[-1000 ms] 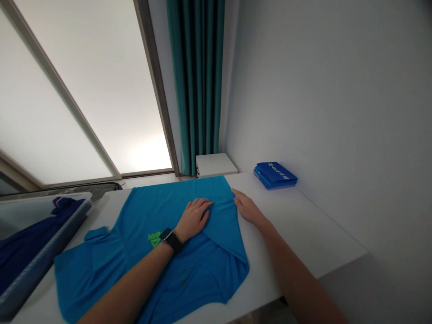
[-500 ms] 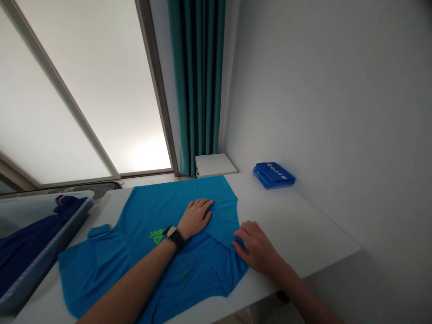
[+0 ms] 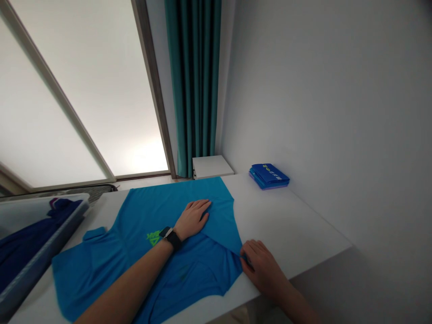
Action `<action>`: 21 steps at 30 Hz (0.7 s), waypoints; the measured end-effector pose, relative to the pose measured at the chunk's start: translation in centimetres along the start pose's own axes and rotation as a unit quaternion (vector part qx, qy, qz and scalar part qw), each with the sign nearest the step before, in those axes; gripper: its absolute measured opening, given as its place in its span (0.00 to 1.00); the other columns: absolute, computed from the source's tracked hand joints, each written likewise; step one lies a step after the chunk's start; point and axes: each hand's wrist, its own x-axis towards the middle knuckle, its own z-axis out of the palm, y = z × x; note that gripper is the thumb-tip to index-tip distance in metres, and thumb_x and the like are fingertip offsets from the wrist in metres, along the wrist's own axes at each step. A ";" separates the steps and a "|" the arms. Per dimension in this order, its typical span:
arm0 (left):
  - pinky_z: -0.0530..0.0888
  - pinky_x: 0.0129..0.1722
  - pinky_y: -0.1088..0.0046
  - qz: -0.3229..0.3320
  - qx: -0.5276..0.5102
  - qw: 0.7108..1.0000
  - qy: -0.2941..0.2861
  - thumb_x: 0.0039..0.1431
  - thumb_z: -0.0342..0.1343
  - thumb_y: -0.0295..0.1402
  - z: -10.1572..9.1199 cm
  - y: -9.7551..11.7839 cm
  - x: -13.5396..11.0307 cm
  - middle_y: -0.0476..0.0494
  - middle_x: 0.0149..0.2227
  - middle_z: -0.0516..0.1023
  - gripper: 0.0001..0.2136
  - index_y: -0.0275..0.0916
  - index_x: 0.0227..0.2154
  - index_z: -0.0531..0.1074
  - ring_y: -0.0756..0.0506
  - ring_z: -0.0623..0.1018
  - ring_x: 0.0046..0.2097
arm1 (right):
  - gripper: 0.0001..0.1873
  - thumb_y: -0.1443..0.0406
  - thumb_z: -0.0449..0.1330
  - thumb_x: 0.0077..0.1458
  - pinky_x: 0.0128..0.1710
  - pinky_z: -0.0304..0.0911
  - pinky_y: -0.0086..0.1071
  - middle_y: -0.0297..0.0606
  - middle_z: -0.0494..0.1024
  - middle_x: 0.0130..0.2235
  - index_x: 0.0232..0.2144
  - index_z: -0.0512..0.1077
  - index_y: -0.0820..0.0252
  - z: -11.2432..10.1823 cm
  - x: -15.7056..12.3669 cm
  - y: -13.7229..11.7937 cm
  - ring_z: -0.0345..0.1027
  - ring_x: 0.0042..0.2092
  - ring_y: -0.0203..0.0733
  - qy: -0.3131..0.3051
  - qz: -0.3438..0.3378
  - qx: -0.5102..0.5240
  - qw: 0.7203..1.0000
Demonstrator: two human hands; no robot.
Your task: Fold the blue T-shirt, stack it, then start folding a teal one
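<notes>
A bright blue polo shirt [image 3: 151,211] with a green logo lies spread on the white table [image 3: 290,225], its right side folded inward. My left hand [image 3: 193,218], with a dark watch on the wrist, lies flat and open on the folded part. My right hand [image 3: 261,265] rests at the shirt's near right edge, fingers curled and pinching the fabric at the fold's corner.
A stack of folded dark blue garments [image 3: 269,176] sits at the table's far right by the wall. A grey bin [image 3: 40,238] holding dark blue clothes stands at the left. A teal curtain [image 3: 194,85] and a white cabinet [image 3: 212,166] are behind the table.
My right hand slid along the shirt's folded right edge from the far end toward me, down to the near corner. My left hand stayed flat on the shirt.
</notes>
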 end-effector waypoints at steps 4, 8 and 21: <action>0.61 0.61 0.57 0.002 0.016 1.000 -0.013 0.67 0.43 0.38 0.0 0.1 0.0 0.44 0.62 0.67 0.20 0.44 0.58 0.67 0.41 0.67 0.61 | 0.08 0.75 0.54 0.54 0.41 0.58 0.39 0.36 0.70 0.33 0.31 0.65 0.58 -0.6 -0.6 -0.1 0.63 0.37 0.43 -0.014 0.000 0.012 1.000; 0.59 0.63 0.55 0.010 0.024 1.000 -0.015 0.68 0.42 0.36 -0.4 0.3 0.0 0.44 0.62 0.67 0.20 0.44 0.59 0.66 0.41 0.67 0.62 | 0.05 0.72 0.55 0.58 0.44 0.60 0.41 0.38 0.71 0.37 0.32 0.67 0.58 -1.9 -0.5 0.0 0.63 0.41 0.44 -0.029 -0.014 0.058 0.998; 0.54 0.65 0.58 0.056 0.018 0.996 -0.062 0.69 0.40 0.47 0.3 1.5 -0.4 0.40 0.68 0.55 0.27 0.41 0.66 0.54 0.41 0.57 0.67 | 0.17 0.66 0.50 0.64 0.57 0.60 0.44 0.47 0.72 0.54 0.52 0.69 0.59 -1.5 4.9 1.9 0.64 0.56 0.46 -0.009 -0.039 0.070 0.997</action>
